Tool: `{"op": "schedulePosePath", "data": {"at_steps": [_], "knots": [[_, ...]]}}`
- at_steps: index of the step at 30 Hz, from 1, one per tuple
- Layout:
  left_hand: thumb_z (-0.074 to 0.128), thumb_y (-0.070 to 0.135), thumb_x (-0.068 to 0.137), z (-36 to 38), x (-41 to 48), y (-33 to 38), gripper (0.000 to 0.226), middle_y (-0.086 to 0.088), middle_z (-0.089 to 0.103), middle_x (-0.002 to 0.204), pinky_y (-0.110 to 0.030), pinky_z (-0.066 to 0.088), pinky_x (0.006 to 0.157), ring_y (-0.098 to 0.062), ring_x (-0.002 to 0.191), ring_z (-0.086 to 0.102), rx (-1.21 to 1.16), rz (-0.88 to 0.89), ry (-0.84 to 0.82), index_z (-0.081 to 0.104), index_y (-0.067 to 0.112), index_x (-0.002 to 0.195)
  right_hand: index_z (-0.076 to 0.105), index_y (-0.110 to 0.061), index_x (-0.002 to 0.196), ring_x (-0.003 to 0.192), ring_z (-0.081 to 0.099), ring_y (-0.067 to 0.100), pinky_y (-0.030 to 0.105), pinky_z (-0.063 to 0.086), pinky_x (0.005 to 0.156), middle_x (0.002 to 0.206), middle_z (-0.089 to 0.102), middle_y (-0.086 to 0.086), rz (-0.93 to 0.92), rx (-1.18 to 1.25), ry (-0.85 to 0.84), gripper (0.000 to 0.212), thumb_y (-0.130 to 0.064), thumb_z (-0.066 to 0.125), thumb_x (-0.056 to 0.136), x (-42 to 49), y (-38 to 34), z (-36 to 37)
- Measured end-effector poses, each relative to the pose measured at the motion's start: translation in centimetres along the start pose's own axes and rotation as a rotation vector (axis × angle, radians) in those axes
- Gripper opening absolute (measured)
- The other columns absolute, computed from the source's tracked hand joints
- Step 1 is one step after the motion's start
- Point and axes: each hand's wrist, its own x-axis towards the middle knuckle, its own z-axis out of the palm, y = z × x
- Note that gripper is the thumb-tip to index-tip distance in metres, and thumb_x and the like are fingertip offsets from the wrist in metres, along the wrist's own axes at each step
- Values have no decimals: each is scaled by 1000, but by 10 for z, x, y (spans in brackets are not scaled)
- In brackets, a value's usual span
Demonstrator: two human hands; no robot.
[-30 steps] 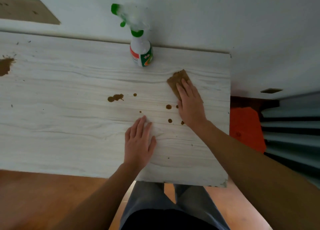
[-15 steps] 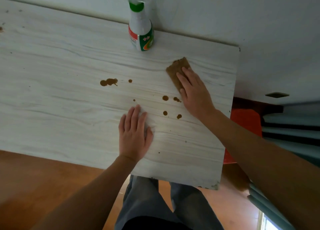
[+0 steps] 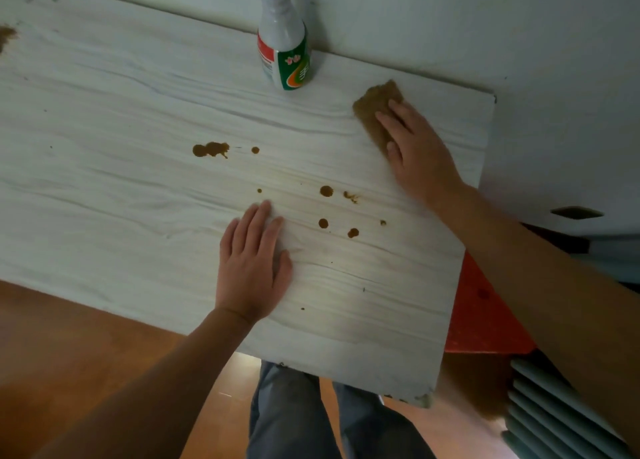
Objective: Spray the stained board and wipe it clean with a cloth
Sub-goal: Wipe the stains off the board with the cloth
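Note:
A whitewashed wooden board [image 3: 121, 199] fills most of the view, with brown stains: a blotch [image 3: 210, 149] near the middle and several round drops [image 3: 326, 191] right of my left hand. My right hand [image 3: 414, 147] presses flat on a brown cloth [image 3: 375, 112] near the board's far right corner. Resting flat on the board in front of me, my left hand [image 3: 254, 268] has its fingers together and holds nothing. A white and green spray bottle [image 3: 285, 48] stands upright at the board's far edge, against the wall.
A pale wall [image 3: 485, 25] runs along the far edge. An orange object [image 3: 481, 316] sits below the board's right edge, with grey slats [image 3: 554, 417] beside it. My legs [image 3: 294, 413] and the wooden floor [image 3: 69, 347] show under the near edge. Another stain [image 3: 5, 36] marks the far left.
The view has shifted, so the board looks tilted. My right hand has slid the cloth slightly up and right, uncovering drops and a smeared one. The left hand stays put.

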Motion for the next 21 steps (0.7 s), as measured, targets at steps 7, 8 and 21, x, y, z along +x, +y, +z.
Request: {"op": "schedulePosePath", "data": {"at_steps": [7,8,21], "knots": [[44,35,100,4,-1,-1,56,-13,33,167,-52,22,127,-27,158,24,15,-2,8,48,9,149,47,-9,147,148,30,33,46,23,124,157,37,16,-3,72,88,49,-9,44,98,38,-47,29],[43,35,100,4,-1,0,56,-13,33,167,-51,22,127,-27,158,24,14,-2,9,48,9,150,47,-9,147,148,30,32,44,23,124,158,37,14,-55,80,66,50,-9,45,97,33,-54,32],[43,34,99,3,0,1,56,-13,33,167,-53,24,126,-27,158,23,0,-11,-15,49,9,150,45,-8,148,145,32,32,40,25,122,157,36,15,-17,36,0,53,-7,47,96,46,19,-6]]}}
